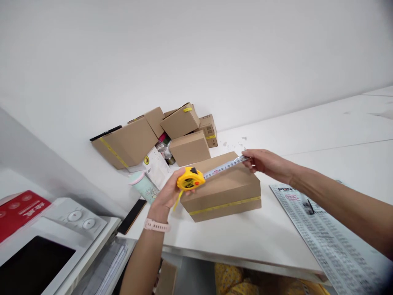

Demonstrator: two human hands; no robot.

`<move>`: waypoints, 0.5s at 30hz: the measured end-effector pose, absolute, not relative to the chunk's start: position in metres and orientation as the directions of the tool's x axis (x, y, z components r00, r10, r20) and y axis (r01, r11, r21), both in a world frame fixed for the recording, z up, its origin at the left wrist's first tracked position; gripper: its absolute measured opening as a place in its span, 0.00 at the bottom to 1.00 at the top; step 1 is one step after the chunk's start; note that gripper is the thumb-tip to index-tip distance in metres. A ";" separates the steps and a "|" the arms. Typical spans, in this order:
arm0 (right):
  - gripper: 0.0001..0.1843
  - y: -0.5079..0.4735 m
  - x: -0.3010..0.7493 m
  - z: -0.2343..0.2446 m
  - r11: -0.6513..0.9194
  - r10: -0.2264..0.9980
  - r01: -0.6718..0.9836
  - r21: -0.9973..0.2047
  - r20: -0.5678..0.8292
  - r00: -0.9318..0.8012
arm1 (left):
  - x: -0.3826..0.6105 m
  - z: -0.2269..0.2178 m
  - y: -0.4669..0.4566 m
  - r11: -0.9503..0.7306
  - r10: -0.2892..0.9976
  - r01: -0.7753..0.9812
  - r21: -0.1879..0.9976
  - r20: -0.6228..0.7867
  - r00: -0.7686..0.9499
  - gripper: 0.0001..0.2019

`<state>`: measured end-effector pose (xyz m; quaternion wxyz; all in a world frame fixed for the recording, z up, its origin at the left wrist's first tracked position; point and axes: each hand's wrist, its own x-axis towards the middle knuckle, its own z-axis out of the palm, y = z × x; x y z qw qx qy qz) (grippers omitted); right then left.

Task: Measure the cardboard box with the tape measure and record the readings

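A yellow tape measure point(189, 180) sits in my left hand point(168, 191), its case gripped from behind and below. A short length of white blade point(225, 166) runs out from it to the right. Its free end is pinched by the thumb and fingers of my right hand point(258, 160). The blade stretches over the top of a brown cardboard box point(221, 191) on the white table, along its length. I cannot tell whether it touches the box. A yellow strip with marks point(225, 205) runs along the box's front side. A yellow strap dangles under the tape case.
More cardboard boxes point(190, 148) are stacked against the wall. Left of them stand a pale green tumbler point(143, 186) and a black phone-like slab point(132, 216). A white microwave point(46, 246) is at the lower left. A printed sheet point(325, 229) covers the table's right side.
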<state>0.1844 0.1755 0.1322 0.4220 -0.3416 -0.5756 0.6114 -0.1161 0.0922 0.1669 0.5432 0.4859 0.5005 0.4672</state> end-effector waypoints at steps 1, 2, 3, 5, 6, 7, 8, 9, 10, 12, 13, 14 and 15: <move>0.25 0.188 0.192 0.125 0.034 0.916 -0.111 -0.993 0.075 -0.393 | -0.134 0.167 0.096 0.104 0.993 0.000 0.995 -0.104 0.049 0.22; 0.25 0.200 0.199 0.117 0.037 0.926 -0.096 -0.995 0.071 -0.370 | -0.152 0.166 0.100 0.120 0.992 0.020 0.993 -0.120 0.033 0.21; 0.26 0.209 0.205 0.107 0.042 0.932 -0.073 -0.996 0.065 -0.356 | -0.169 0.165 0.104 0.137 0.990 0.040 0.990 -0.138 0.017 0.20; 0.27 0.222 0.213 0.089 0.058 0.937 -0.006 -0.998 0.056 -0.346 | -0.200 0.161 0.109 0.179 0.984 0.076 0.981 -0.178 -0.019 0.19; 0.29 0.225 0.215 0.081 0.072 0.937 0.033 -0.997 0.057 -0.344 | -0.213 0.158 0.111 0.204 0.979 0.092 0.975 -0.202 -0.034 0.18; 0.30 0.226 0.214 0.075 0.088 0.938 0.069 -0.994 0.059 -0.342 | -0.223 0.156 0.114 0.230 0.973 0.107 0.967 -0.226 -0.047 0.18; 0.30 0.226 0.212 0.070 0.102 0.939 0.097 -0.990 0.063 -0.339 | -0.232 0.153 0.115 0.254 0.967 0.119 0.960 -0.249 -0.056 0.17; 0.31 0.226 0.209 0.068 0.111 0.940 0.118 -0.987 0.065 -0.335 | -0.239 0.151 0.117 0.275 0.961 0.129 0.953 -0.270 -0.061 0.17; 0.31 0.225 0.205 0.067 0.117 0.942 0.137 -0.984 0.066 -0.329 | -0.244 0.150 0.119 0.292 0.956 0.136 0.947 -0.286 -0.064 0.16; 0.31 0.223 0.198 0.067 0.140 0.945 0.191 -0.972 0.073 -0.319 | -0.250 0.147 0.121 0.312 0.950 0.142 0.940 -0.306 -0.062 0.17; 0.31 0.222 0.195 0.068 0.161 0.945 0.236 -0.958 0.081 -0.317 | -0.252 0.145 0.122 0.317 0.948 0.143 0.938 -0.311 -0.060 0.17; 0.31 0.221 0.193 0.069 0.187 0.945 0.292 -0.938 0.091 -0.314 | -0.254 0.144 0.124 0.321 0.947 0.141 0.936 -0.316 -0.056 0.17; 0.31 0.221 0.191 0.069 0.213 0.943 0.348 -0.913 0.100 -0.316 | -0.254 0.142 0.125 0.324 0.946 0.139 0.936 -0.320 -0.052 0.17</move>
